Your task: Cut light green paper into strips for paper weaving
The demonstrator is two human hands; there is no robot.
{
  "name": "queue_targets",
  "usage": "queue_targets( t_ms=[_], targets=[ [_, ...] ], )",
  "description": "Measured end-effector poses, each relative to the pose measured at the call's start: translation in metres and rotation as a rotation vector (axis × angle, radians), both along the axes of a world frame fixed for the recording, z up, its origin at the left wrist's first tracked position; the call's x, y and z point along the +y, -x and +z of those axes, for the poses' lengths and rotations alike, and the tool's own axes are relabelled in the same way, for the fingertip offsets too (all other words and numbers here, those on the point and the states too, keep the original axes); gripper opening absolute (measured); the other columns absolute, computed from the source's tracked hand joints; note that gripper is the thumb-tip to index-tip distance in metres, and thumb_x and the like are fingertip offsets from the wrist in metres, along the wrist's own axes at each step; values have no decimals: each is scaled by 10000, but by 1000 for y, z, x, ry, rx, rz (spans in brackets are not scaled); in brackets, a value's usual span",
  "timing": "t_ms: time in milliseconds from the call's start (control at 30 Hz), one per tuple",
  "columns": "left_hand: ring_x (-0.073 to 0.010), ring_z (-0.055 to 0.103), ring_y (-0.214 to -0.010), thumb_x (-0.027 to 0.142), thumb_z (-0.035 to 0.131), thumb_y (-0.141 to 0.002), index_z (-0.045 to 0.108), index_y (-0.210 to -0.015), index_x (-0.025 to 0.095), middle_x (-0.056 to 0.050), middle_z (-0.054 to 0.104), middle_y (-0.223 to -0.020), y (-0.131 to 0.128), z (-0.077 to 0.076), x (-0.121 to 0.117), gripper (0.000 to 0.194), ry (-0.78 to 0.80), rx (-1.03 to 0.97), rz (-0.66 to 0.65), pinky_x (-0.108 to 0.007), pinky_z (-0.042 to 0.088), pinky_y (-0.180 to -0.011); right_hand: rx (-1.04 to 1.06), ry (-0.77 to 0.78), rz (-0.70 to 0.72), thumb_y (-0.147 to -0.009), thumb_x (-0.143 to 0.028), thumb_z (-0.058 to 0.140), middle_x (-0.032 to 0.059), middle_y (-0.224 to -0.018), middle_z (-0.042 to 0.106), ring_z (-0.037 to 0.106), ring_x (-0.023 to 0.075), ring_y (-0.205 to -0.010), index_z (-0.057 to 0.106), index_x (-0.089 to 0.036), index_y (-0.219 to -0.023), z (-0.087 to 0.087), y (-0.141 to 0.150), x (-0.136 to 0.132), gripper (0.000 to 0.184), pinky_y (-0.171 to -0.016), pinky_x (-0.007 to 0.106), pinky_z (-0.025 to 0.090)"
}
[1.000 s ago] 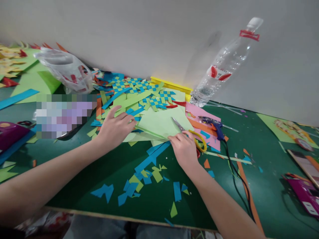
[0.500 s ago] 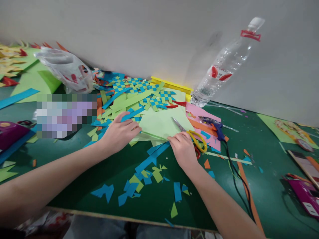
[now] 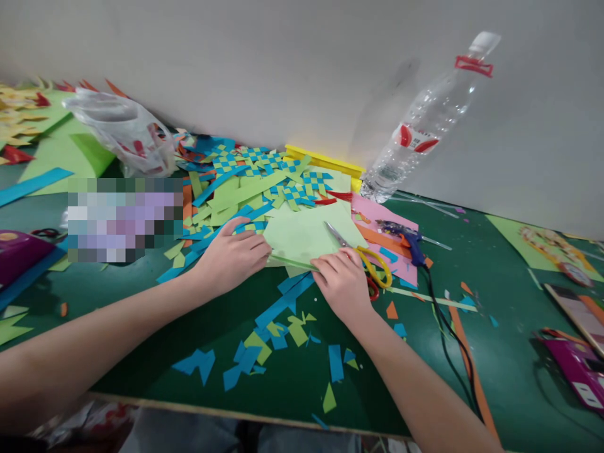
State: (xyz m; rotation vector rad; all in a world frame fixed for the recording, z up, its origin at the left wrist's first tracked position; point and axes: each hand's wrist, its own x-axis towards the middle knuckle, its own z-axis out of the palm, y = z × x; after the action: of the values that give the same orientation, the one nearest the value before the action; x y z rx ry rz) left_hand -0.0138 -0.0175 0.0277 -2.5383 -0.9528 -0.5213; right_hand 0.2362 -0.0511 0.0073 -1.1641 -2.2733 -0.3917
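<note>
A light green sheet of paper (image 3: 309, 229) lies in front of me, its near edge folded up into a narrow strip. My left hand (image 3: 233, 257) has its fingers closed at the left end of that fold. At the right part of the fold, my right hand (image 3: 343, 280) pinches the paper between closed fingers. Scissors (image 3: 372, 267) with yellow and red handles rest just beyond my right hand, blades pointing away over the sheet; part of them is hidden by the hand. Behind the sheet are woven blue-and-green paper squares (image 3: 264, 160) and loose strips.
A clear plastic bottle (image 3: 422, 132) leans by the wall. At right are a blue glue gun (image 3: 415, 248) with a black cable, pink paper (image 3: 406, 272) and a purple object (image 3: 573, 371). A plastic bag (image 3: 125, 132) stands left. Blue and green scraps (image 3: 248, 358) litter the near table.
My left hand has moved right and slightly down along the paper's near edge, its fingers drawing together on the fold. My right hand has shifted slightly left.
</note>
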Motion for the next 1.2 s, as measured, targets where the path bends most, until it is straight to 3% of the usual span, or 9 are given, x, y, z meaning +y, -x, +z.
queue_targets(
  t_ms=[267,533,733,967,1200],
  targets=[
    [-207,638,-918,195,511,-916,635,-873,202,-25,700,-889,-5,0,-7,132,21,-5,-44,-463,371,-1033,0,20,-5,-910,-149,520,-5,-645,643,542,130,-633,667,-184,-736,2,4,-5,230,-939,359,357],
    [-170,644,-876,141,491,-921,651,-887,208,-1,702,-873,-11,0,-15,177,10,-40,-108,-438,360,-1065,-26,30,28,-920,-152,497,-22,-626,626,513,109,-571,675,-191,-757,2,8,-7,245,-947,360,330],
    [-174,638,-858,102,489,-905,653,-863,203,-3,696,-847,-10,-2,-15,197,6,-7,-115,-451,369,-1054,-24,59,42,-919,-161,502,-16,-658,653,539,121,-612,677,-193,-808,0,8,-8,211,-962,376,320],
    [-169,645,-800,86,484,-902,655,-808,187,-9,696,-800,-17,4,-21,220,-14,-40,-126,-454,379,-1044,-79,10,11,-911,-166,526,40,-913,726,590,177,-840,660,-190,-1000,8,10,-14,163,-1005,428,283],
    [-158,633,-768,84,469,-906,650,-802,190,-6,685,-771,-24,4,-29,234,24,-23,-146,-448,374,-1058,-152,-14,59,-910,-103,511,23,-847,702,563,168,-829,651,-182,-952,8,16,-22,166,-1014,431,284]
  ],
)
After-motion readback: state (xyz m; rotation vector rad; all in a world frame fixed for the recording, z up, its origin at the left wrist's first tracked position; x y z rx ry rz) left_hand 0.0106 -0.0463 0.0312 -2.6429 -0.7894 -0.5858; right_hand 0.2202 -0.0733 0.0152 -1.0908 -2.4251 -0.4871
